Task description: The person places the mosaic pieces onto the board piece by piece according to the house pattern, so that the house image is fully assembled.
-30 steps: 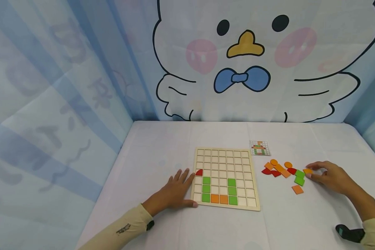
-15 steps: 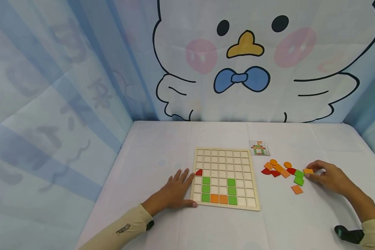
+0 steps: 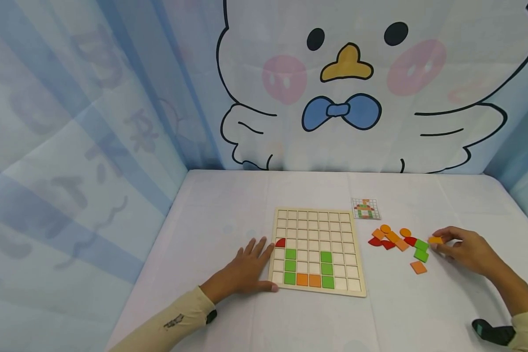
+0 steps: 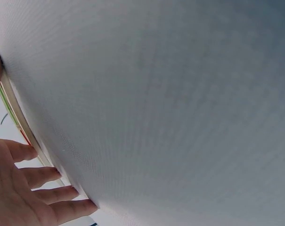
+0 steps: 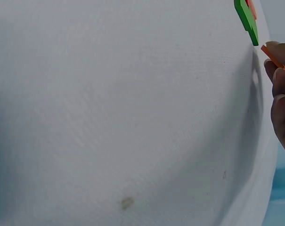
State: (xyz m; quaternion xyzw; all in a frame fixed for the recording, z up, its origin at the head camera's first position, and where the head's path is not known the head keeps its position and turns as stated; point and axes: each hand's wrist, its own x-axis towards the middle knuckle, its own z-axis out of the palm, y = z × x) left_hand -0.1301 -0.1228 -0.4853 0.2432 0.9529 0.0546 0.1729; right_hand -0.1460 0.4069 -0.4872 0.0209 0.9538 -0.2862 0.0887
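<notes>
My left hand [image 3: 244, 271] lies with fingers spread at the left edge of a wooden grid board [image 3: 341, 288]; in the left wrist view its fingertips [image 4: 83, 207] reach along that edge. Green tiles [image 3: 326, 269] form two columns in the board's cells, joined at the bottom by two orange squares [image 3: 309, 280]. One red rounded tile [image 3: 280, 243] sits in the left column. At the right, my right hand [image 3: 466, 248] pinches an orange tile [image 3: 435, 240] between thumb and fingers. The right wrist view shows this tile [image 5: 272, 57] close to a green one [image 5: 246, 21].
Loose orange, red and green tiles [image 3: 392, 237] lie in a cluster right of the board, with a single orange square [image 3: 418, 267] nearer the front. A small pattern card [image 3: 366, 209] rests by the board's upper right corner. A printed curtain [image 3: 343, 146] hangs behind the table.
My right hand, with the orange tile in its fingers, has shifted very slightly right, away from the green tiles. My left hand and the board have stayed put.
</notes>
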